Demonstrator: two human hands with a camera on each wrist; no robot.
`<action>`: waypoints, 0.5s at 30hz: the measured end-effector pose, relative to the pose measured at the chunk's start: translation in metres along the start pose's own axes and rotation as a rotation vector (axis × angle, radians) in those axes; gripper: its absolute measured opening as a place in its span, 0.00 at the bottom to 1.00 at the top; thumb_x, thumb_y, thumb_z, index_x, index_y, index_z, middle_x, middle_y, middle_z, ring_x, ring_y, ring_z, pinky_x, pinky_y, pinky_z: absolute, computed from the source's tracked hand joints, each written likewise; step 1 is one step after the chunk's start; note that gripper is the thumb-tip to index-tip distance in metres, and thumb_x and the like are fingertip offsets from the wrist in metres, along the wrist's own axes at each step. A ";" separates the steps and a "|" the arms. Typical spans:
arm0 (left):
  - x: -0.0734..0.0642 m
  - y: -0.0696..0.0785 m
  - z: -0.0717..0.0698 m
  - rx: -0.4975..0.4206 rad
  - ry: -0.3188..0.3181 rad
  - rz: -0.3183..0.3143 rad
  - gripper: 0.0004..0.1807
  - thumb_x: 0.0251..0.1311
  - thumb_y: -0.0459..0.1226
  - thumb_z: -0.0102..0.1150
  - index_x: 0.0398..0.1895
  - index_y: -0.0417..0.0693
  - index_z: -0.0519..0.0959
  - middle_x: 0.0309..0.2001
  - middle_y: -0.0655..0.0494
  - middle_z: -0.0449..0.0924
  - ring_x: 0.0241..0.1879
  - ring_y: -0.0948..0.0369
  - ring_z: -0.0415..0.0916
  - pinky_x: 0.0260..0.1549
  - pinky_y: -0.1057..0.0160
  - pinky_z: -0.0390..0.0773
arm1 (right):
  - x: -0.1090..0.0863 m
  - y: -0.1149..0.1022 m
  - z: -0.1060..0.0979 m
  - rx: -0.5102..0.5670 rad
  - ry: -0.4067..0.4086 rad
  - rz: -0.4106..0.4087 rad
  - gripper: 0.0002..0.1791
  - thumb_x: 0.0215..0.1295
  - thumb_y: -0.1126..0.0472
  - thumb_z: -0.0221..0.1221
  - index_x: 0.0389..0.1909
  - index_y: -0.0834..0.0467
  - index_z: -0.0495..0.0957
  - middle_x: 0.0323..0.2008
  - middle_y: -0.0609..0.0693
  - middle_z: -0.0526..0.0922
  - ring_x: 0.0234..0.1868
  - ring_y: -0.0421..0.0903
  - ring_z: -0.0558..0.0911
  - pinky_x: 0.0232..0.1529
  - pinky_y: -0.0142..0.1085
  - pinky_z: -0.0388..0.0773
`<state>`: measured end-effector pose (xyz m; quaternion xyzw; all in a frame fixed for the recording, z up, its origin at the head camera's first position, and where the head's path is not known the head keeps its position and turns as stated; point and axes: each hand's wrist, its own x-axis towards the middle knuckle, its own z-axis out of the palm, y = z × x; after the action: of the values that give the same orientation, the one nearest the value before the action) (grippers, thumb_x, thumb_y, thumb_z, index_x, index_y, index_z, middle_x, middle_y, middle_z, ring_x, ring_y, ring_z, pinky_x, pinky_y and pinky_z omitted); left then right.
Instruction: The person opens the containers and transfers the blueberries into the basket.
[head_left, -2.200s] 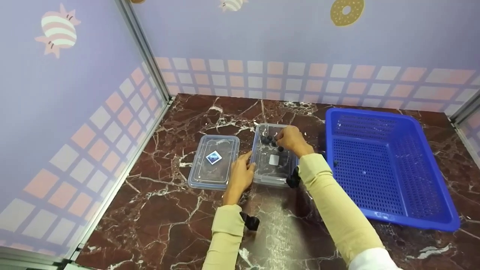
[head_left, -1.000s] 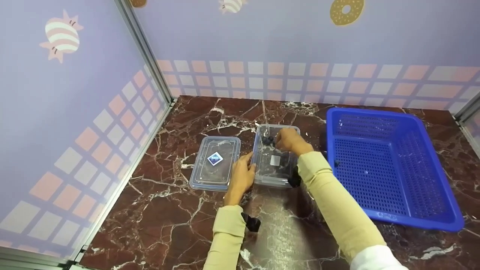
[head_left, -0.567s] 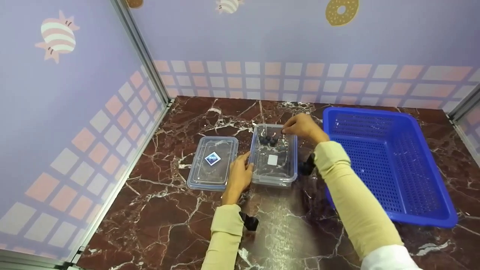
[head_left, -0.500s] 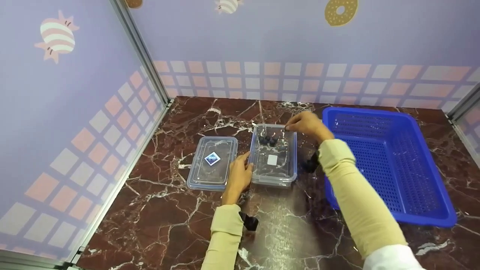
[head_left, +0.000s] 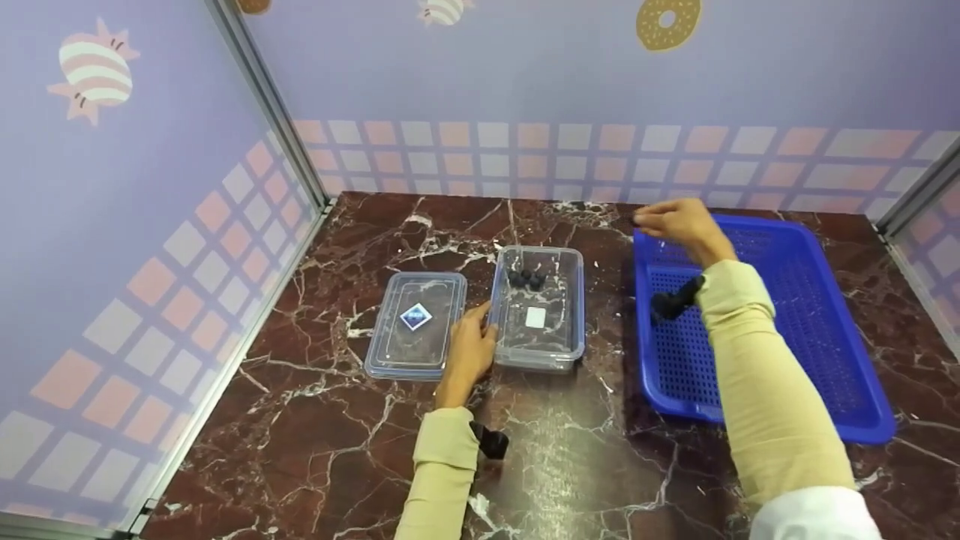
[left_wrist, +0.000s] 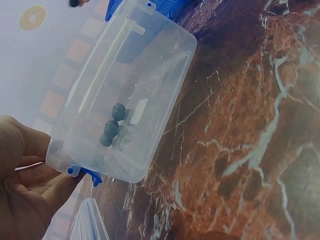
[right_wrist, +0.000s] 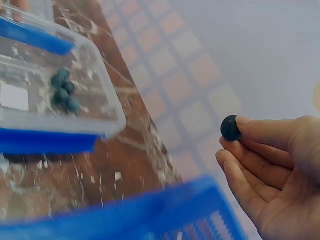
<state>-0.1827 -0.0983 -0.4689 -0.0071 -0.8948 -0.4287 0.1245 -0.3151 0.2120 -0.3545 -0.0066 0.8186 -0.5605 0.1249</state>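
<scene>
A blueberry (right_wrist: 230, 128) is pinched between the thumb and fingertips of my right hand (head_left: 681, 225), which is raised over the far left corner of the blue basket (head_left: 750, 424). Several more blueberries (head_left: 527, 280) lie at the far end of the clear plastic container (head_left: 536, 345); a white square label shows on its base. Against the container's left side rest the fingers of my left hand (head_left: 470, 346). The left wrist view shows those fingers at the rim and beside a blue latch (left_wrist: 92, 175).
Left of the container, a clear lid (head_left: 405, 349) with a blue diamond sticker lies flat on the dark marbled table (head_left: 315, 450). Patterned wall panels (head_left: 487, 75) stand behind and to the left. The blue basket takes up the right side.
My right hand reached among the blueberries in the container, came up with one, and moved right to the basket's far left corner. My left hand stays at the container's side.
</scene>
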 end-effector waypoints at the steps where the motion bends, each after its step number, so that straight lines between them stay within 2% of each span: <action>1: 0.000 0.000 0.000 0.001 0.000 0.001 0.22 0.59 0.28 0.56 0.58 0.34 0.74 0.53 0.39 0.78 0.53 0.46 0.77 0.57 0.49 0.72 | 0.000 0.006 -0.004 0.039 0.011 0.009 0.26 0.66 0.62 0.58 0.61 0.70 0.68 0.41 0.44 0.83 0.40 0.33 0.82 0.56 0.31 0.76; 4: 0.000 0.000 -0.001 -0.005 -0.001 -0.005 0.22 0.59 0.29 0.56 0.59 0.34 0.74 0.53 0.39 0.78 0.52 0.47 0.77 0.56 0.51 0.74 | -0.001 0.027 -0.015 0.141 0.030 0.055 0.28 0.66 0.63 0.57 0.63 0.71 0.64 0.40 0.41 0.83 0.42 0.34 0.82 0.59 0.31 0.74; 5: 0.000 -0.001 -0.001 -0.006 -0.002 -0.009 0.22 0.60 0.29 0.55 0.59 0.34 0.74 0.54 0.39 0.78 0.52 0.47 0.77 0.56 0.51 0.74 | -0.001 0.035 -0.018 0.142 0.038 0.073 0.28 0.67 0.63 0.57 0.64 0.71 0.64 0.40 0.41 0.82 0.43 0.34 0.81 0.60 0.32 0.73; 7: 0.000 -0.001 -0.001 0.000 0.001 -0.006 0.22 0.60 0.28 0.56 0.59 0.34 0.74 0.54 0.38 0.78 0.52 0.47 0.77 0.55 0.52 0.75 | -0.002 0.049 -0.022 0.145 0.039 0.113 0.28 0.67 0.62 0.56 0.65 0.70 0.63 0.48 0.46 0.83 0.45 0.35 0.80 0.64 0.35 0.69; 9: 0.000 -0.001 0.000 0.010 0.002 -0.005 0.22 0.60 0.28 0.56 0.59 0.34 0.74 0.53 0.39 0.78 0.52 0.47 0.77 0.55 0.51 0.75 | -0.004 0.062 -0.025 0.133 0.030 0.147 0.28 0.68 0.62 0.55 0.66 0.69 0.61 0.56 0.51 0.79 0.46 0.35 0.79 0.66 0.37 0.67; 10: 0.000 0.000 0.000 0.015 0.000 -0.004 0.22 0.60 0.28 0.56 0.59 0.34 0.74 0.53 0.39 0.78 0.52 0.47 0.77 0.55 0.51 0.74 | -0.004 0.068 -0.026 0.137 0.025 0.158 0.29 0.68 0.63 0.54 0.66 0.70 0.61 0.56 0.50 0.79 0.45 0.34 0.79 0.66 0.37 0.66; 12: 0.000 0.001 0.001 0.020 -0.003 0.001 0.22 0.60 0.28 0.55 0.59 0.33 0.74 0.53 0.38 0.78 0.53 0.47 0.76 0.56 0.50 0.74 | -0.005 0.079 -0.028 0.147 0.013 0.168 0.29 0.69 0.64 0.53 0.66 0.71 0.59 0.52 0.47 0.81 0.42 0.31 0.79 0.67 0.37 0.66; 15: 0.000 -0.001 0.002 0.010 -0.001 0.004 0.22 0.60 0.28 0.55 0.58 0.33 0.74 0.53 0.37 0.78 0.54 0.44 0.76 0.57 0.49 0.73 | -0.004 0.091 -0.024 0.187 -0.008 0.168 0.30 0.69 0.66 0.52 0.67 0.74 0.56 0.35 0.36 0.84 0.36 0.27 0.79 0.66 0.36 0.65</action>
<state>-0.1827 -0.0974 -0.4704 -0.0082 -0.8971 -0.4238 0.1251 -0.3047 0.2685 -0.4291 0.0717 0.7601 -0.6218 0.1747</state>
